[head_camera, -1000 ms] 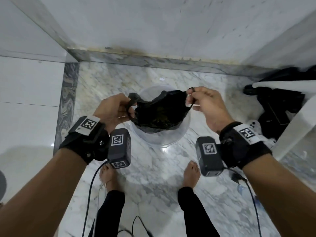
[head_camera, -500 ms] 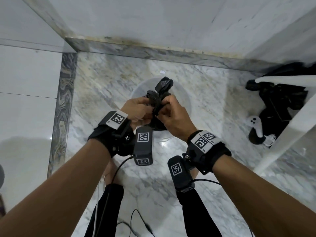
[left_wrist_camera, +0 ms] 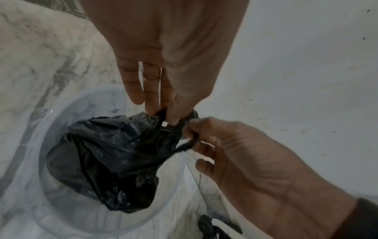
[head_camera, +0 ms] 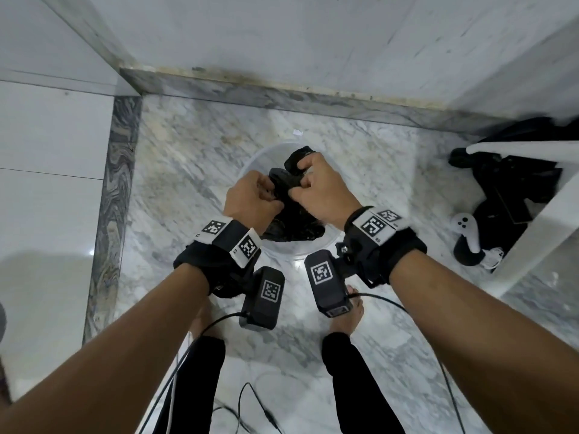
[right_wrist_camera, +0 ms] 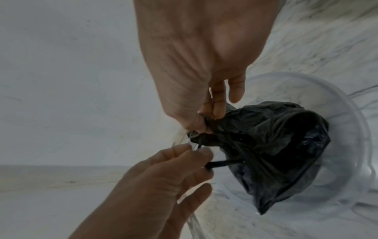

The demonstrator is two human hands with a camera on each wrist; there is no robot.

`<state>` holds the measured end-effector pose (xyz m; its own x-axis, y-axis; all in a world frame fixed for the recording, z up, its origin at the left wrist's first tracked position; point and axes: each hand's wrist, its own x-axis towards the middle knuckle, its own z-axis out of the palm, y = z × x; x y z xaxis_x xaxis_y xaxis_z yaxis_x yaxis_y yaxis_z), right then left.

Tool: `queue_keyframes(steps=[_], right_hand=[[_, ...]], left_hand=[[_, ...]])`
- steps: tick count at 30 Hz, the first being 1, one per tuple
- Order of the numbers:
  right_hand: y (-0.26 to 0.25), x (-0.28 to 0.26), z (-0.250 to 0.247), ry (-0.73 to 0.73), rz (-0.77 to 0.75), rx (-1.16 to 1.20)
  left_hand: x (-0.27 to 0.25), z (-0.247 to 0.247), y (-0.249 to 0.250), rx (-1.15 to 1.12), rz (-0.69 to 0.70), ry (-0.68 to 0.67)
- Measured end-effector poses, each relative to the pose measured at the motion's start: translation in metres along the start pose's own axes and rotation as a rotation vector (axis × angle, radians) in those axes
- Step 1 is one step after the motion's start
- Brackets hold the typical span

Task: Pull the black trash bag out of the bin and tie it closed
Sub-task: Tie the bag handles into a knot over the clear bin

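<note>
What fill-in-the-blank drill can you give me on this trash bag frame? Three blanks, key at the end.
1. The trash bag is colored ____.
2. The bag hangs above a clear ____ standing on the marble floor.
3. The left hand and right hand both grip the bag's gathered ____.

Missing words: black; bin; top

**Worn gear**

Black wrist straps with white square-code tags. Black camera blocks below each wrist, coded labels on top, thin black cables trailing down. Black trouser legs, bare feet.
</note>
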<state>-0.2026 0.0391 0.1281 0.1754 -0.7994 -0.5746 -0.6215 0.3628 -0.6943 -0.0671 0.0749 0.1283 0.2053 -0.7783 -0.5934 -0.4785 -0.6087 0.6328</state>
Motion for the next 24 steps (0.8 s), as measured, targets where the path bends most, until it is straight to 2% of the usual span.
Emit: queue_keyframes(steps=[3,5,8,11,14,18,21,24], right_hand=[[0.006,0.009,-0.011,0.091,-0.123,-0.122],[0.014,0.014,-0.023,0.138,-0.228,-0.237],[0.03,0.021,-0.042,0.109,-0.294,-0.437],[0.048,0.026,-0.057,0.073,-0.265,-0.573],[0.062,0.03,-0.061,0.022,-0.248,-0.689],[0.073,0.033,-0.062,-0.012,-0.215,-0.746],[0.081,0.034,-0.064,-0.059,-0.209,-0.819],[0.086,0.034,-0.066,-0.122,-0.185,-0.846]], left_hand=[[0.012,-0.016,-0.003,0.012,0.037,0.097],[0.023,-0.03,-0.005,0.101,0.117,0.167],[0.043,-0.047,-0.012,0.267,0.219,0.145],[0.058,-0.052,-0.019,0.402,0.269,0.093],[0.064,-0.047,-0.021,0.467,0.262,0.075],[0.067,-0.042,-0.026,0.622,0.292,0.0],[0.067,-0.048,-0.03,0.777,0.365,-0.056],[0.064,-0.054,-0.029,0.775,0.393,-0.116]])
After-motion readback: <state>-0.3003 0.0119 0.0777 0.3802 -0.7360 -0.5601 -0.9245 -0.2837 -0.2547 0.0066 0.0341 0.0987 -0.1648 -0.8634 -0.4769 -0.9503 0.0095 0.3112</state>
